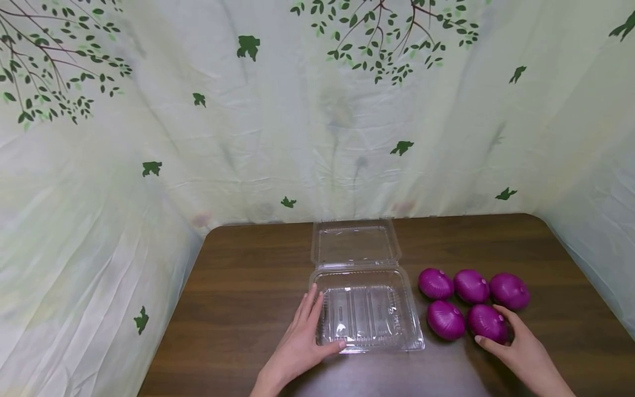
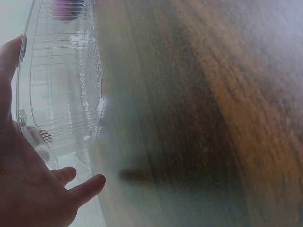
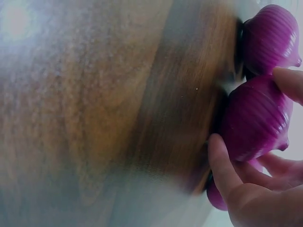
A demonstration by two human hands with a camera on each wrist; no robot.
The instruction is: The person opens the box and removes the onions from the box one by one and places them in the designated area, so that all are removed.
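A clear plastic clamshell container [image 1: 368, 348] lies on the table with its lid [image 1: 356, 245] folded back. My left hand [image 1: 302, 339] rests at the container's near left corner, fingers straight along the left side and thumb at the front rim. In the left wrist view, the left hand [image 2: 35, 177] touches the container's rim [image 2: 23, 90]. Over on the right, my right hand [image 1: 523, 347] grips a purple onion [image 1: 488, 323] between thumb and fingers. The right wrist view shows that onion [image 3: 255, 118] within the right hand [image 3: 258, 194], low against the table.
More purple onions stand close around the gripped one: a left front onion [image 1: 446, 320], and a back row with a left onion [image 1: 436, 283], a middle onion [image 1: 471, 286] and a right onion [image 1: 510, 291]. A leaf-printed curtain [image 1: 347, 121] hangs behind the brown wooden table [image 1: 238, 286].
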